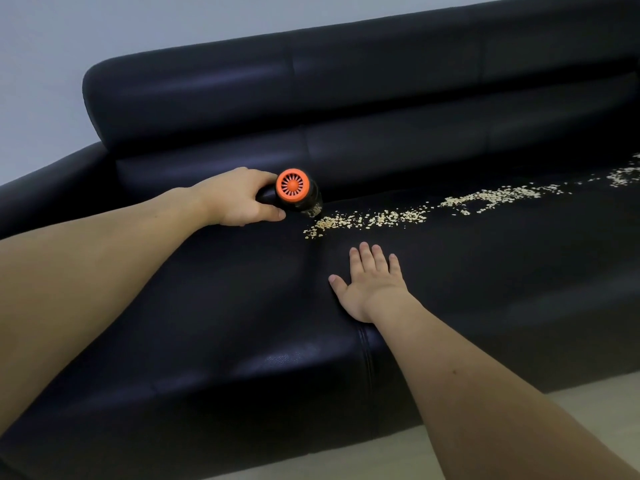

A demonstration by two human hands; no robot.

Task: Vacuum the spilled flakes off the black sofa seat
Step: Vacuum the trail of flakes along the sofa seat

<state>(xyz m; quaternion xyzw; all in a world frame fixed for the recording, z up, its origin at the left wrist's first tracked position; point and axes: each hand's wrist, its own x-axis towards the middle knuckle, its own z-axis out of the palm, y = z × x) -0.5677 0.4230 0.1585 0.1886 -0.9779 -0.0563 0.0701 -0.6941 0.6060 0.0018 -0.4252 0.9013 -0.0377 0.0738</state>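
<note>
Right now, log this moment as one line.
left hand grips vacuum | nozzle at flakes' left end | right hand flat on sofa seat
</note>
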